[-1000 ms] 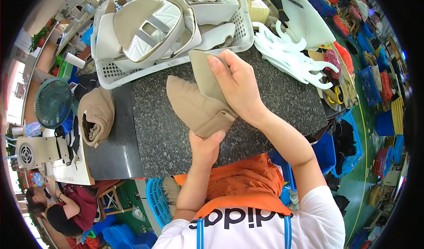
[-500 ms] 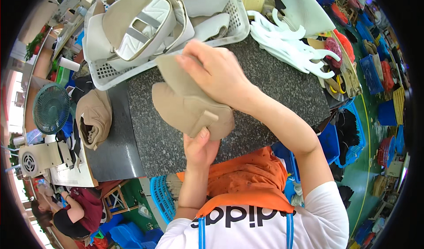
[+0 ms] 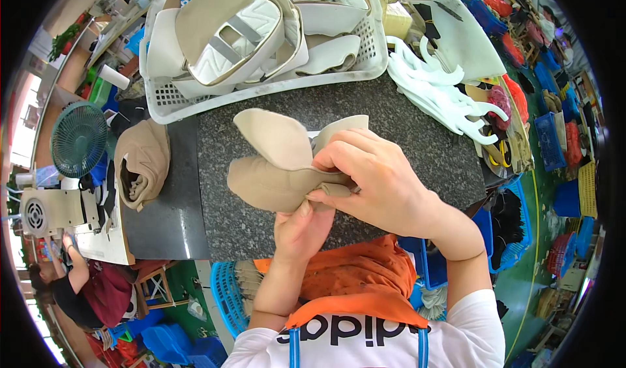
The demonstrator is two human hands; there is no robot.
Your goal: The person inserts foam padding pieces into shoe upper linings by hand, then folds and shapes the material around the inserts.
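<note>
Tan fabric shoe upper (image 3: 274, 172) sits just above the dark speckled tabletop (image 3: 417, 139), held at its near end by both hands. One flap stands up and folds back, the other lies flat to the left.

Right hand (image 3: 378, 179): grip closed over the near edge of the upper, fingers (image 3: 345, 156) curled on top, thumb pinching the seam area. Left hand (image 3: 300, 228): comes up from below, grip narrow, thumb pressed on the underside of the same edge. Both hold the one piece, hands touching each other.

Progress, judging from layout only: this piece looks mid-handling, edge being pinched or folded, not set down. Another tan upper (image 3: 140, 162) lies bunched on the tabletop's left side, well apart; can't tell whether it's finished or waiting. White plastic basket (image 3: 261, 97) at the far edge is full of cream and beige padded parts (image 3: 228, 29), so plenty of stock looks left.

Around: stack of white cut shapes (image 3: 437, 87) to the right of the basket, green desk fan (image 3: 78, 139) far left, blue crate (image 3: 228, 296) below the tabletop edge. Another person (image 3: 72, 283) is seated at lower left, not involved.
</note>
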